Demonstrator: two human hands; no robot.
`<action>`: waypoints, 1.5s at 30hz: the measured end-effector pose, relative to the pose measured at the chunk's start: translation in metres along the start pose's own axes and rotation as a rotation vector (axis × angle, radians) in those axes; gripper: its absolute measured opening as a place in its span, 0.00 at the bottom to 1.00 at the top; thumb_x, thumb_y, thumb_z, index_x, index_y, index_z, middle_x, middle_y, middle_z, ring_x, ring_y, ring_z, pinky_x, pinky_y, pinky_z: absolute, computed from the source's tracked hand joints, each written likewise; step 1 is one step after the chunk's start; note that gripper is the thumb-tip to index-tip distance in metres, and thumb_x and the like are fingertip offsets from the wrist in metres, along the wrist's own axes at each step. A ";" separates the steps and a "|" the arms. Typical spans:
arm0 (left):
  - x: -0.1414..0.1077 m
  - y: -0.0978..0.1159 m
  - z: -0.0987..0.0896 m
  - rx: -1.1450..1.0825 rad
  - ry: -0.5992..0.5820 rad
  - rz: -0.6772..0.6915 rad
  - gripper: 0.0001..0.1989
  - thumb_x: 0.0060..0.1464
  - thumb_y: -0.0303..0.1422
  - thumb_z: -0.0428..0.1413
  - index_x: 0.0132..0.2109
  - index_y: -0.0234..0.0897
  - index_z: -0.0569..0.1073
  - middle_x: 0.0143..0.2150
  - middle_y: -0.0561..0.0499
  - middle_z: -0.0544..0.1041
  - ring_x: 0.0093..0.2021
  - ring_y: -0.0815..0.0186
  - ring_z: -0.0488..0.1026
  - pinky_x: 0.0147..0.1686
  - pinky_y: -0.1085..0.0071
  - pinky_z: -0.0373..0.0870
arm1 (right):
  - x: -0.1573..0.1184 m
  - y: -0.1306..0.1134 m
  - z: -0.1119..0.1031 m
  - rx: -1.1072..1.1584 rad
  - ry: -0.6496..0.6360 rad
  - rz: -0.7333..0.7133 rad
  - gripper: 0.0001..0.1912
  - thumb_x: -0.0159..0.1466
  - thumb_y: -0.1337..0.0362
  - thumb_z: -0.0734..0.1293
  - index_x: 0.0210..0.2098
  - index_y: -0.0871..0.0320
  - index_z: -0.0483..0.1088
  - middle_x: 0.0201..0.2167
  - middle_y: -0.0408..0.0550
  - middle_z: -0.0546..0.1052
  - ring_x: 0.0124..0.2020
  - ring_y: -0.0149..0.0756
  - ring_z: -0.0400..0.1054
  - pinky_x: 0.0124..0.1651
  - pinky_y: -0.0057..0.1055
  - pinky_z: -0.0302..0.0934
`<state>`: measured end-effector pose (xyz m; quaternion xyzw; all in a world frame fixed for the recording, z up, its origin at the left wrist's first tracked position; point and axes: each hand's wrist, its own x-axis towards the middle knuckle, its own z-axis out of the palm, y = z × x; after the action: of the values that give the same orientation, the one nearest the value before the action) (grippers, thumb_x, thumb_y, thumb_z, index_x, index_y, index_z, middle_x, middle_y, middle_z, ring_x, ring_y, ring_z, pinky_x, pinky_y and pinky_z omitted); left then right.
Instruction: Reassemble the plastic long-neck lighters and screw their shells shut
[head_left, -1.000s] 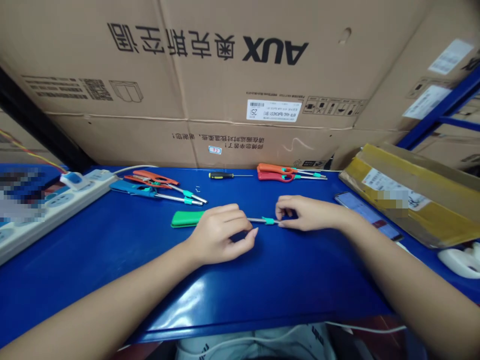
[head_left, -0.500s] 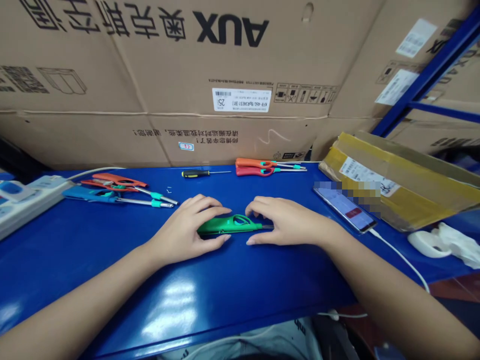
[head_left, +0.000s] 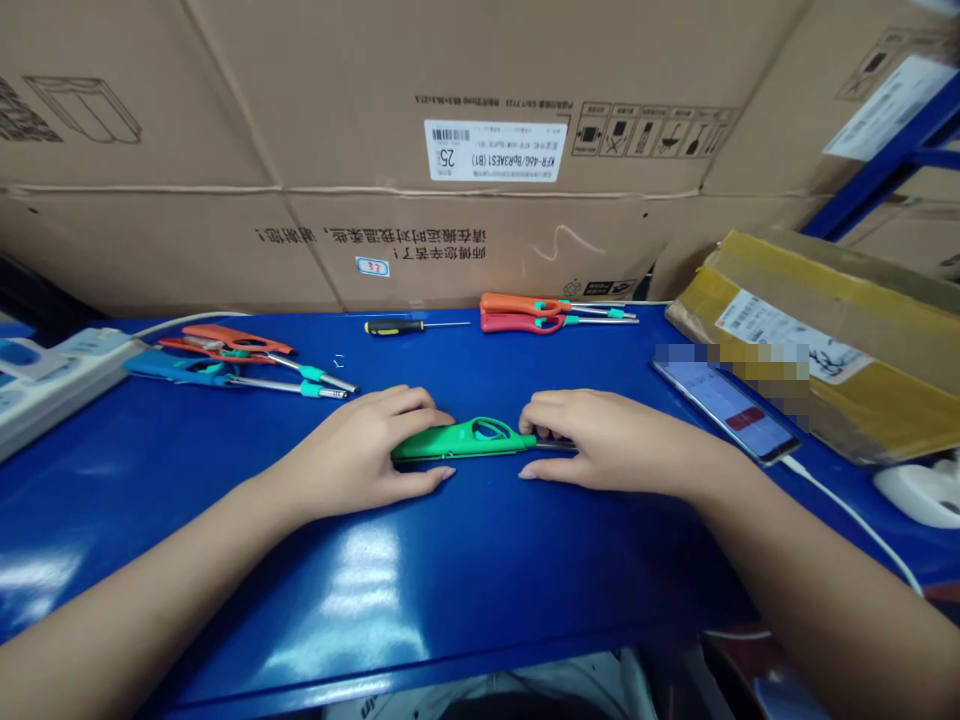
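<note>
A green long-nosed lighter (head_left: 457, 440) lies lengthwise on the blue table between my hands, its trigger loop facing away from me. My left hand (head_left: 367, 450) is wrapped over the handle end, thumb on the near side and fingers on the far side. At the other end, my right hand (head_left: 592, 440) curls around the dark metal nozzle, which partly shows between thumb and fingers. How firmly either hand presses cannot be seen. The butt of the handle and the nozzle tip are hidden by my palms.
Blue (head_left: 180, 369) and orange (head_left: 240, 339) lighters lie left, beside a power strip (head_left: 67, 380). A screwdriver (head_left: 397, 327) and red lighter (head_left: 517, 323) with another orange one lie behind. Rightward are a phone (head_left: 727, 410) on a cable and a taped carton (head_left: 862, 340).
My right hand has slid a little rightward along the nozzle, so more of the lighter's front shows. My left hand stays on the handle. The camera view has tilted down slightly.
</note>
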<state>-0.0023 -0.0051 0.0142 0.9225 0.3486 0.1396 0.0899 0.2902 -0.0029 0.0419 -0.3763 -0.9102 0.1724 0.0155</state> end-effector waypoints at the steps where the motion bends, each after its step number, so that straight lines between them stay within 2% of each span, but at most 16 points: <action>1: 0.000 0.001 0.000 -0.001 -0.013 0.002 0.18 0.59 0.42 0.59 0.54 0.42 0.75 0.48 0.48 0.77 0.46 0.59 0.75 0.45 0.66 0.72 | 0.001 0.000 0.000 0.006 -0.003 -0.007 0.12 0.65 0.51 0.69 0.39 0.52 0.71 0.38 0.45 0.76 0.36 0.38 0.68 0.35 0.33 0.57; 5: 0.001 0.008 -0.001 -0.013 -0.060 0.010 0.15 0.63 0.39 0.55 0.53 0.40 0.75 0.47 0.48 0.77 0.45 0.60 0.75 0.43 0.66 0.71 | 0.001 0.001 -0.002 0.044 -0.052 0.011 0.08 0.67 0.57 0.67 0.35 0.54 0.69 0.36 0.44 0.74 0.33 0.34 0.65 0.33 0.30 0.53; 9: 0.000 0.016 -0.003 -0.013 -0.078 0.025 0.15 0.63 0.39 0.55 0.55 0.41 0.74 0.47 0.48 0.77 0.45 0.60 0.75 0.44 0.66 0.71 | -0.004 0.007 -0.008 0.089 -0.130 0.042 0.08 0.65 0.61 0.68 0.32 0.55 0.67 0.33 0.42 0.74 0.33 0.32 0.63 0.33 0.29 0.52; 12: -0.003 0.016 -0.007 0.033 -0.090 0.016 0.17 0.61 0.39 0.57 0.55 0.42 0.74 0.47 0.49 0.77 0.45 0.59 0.75 0.44 0.65 0.72 | -0.009 0.014 -0.013 0.105 -0.185 0.066 0.08 0.64 0.61 0.69 0.31 0.55 0.68 0.32 0.42 0.73 0.33 0.32 0.63 0.34 0.29 0.53; 14: -0.004 0.014 -0.009 0.043 -0.103 -0.011 0.17 0.61 0.40 0.57 0.55 0.42 0.74 0.47 0.50 0.77 0.42 0.61 0.76 0.41 0.66 0.72 | -0.011 0.018 -0.015 0.101 -0.198 0.076 0.08 0.64 0.60 0.69 0.32 0.55 0.69 0.32 0.43 0.73 0.33 0.33 0.64 0.34 0.29 0.54; 19: -0.004 0.013 -0.010 -0.072 -0.127 -0.061 0.13 0.61 0.36 0.57 0.51 0.39 0.75 0.46 0.50 0.75 0.35 0.67 0.74 0.33 0.72 0.71 | -0.009 0.019 -0.012 0.120 -0.156 0.045 0.10 0.63 0.56 0.71 0.34 0.54 0.70 0.33 0.42 0.73 0.35 0.33 0.65 0.36 0.29 0.56; 25: -0.003 0.018 0.000 -0.201 -0.059 -0.080 0.10 0.58 0.32 0.59 0.48 0.37 0.76 0.41 0.52 0.73 0.32 0.71 0.71 0.31 0.76 0.69 | 0.000 0.007 -0.006 0.112 -0.090 0.081 0.16 0.61 0.55 0.73 0.46 0.52 0.70 0.37 0.42 0.75 0.35 0.35 0.66 0.34 0.30 0.55; 28: -0.003 0.020 0.002 -0.233 -0.030 -0.079 0.11 0.56 0.30 0.61 0.48 0.37 0.76 0.39 0.52 0.73 0.31 0.71 0.70 0.30 0.76 0.67 | 0.003 0.003 -0.002 0.105 -0.078 0.054 0.14 0.62 0.56 0.72 0.45 0.52 0.70 0.36 0.41 0.75 0.34 0.35 0.67 0.34 0.30 0.54; 31: -0.003 0.021 0.002 -0.245 -0.017 -0.080 0.12 0.56 0.31 0.61 0.47 0.36 0.76 0.37 0.53 0.72 0.31 0.71 0.69 0.29 0.76 0.67 | 0.004 0.003 0.000 0.101 -0.068 0.051 0.16 0.61 0.53 0.72 0.43 0.53 0.69 0.36 0.41 0.75 0.34 0.35 0.67 0.33 0.30 0.53; 45: -0.002 0.022 0.002 -0.258 -0.034 -0.137 0.07 0.55 0.31 0.60 0.42 0.37 0.75 0.37 0.53 0.72 0.34 0.68 0.70 0.33 0.74 0.67 | 0.006 -0.001 0.001 0.102 -0.028 0.017 0.17 0.62 0.50 0.72 0.42 0.53 0.67 0.39 0.42 0.75 0.36 0.36 0.67 0.34 0.30 0.53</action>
<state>0.0105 -0.0231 0.0179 0.8796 0.3881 0.1613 0.2227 0.2851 -0.0003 0.0403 -0.3803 -0.8971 0.2240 0.0206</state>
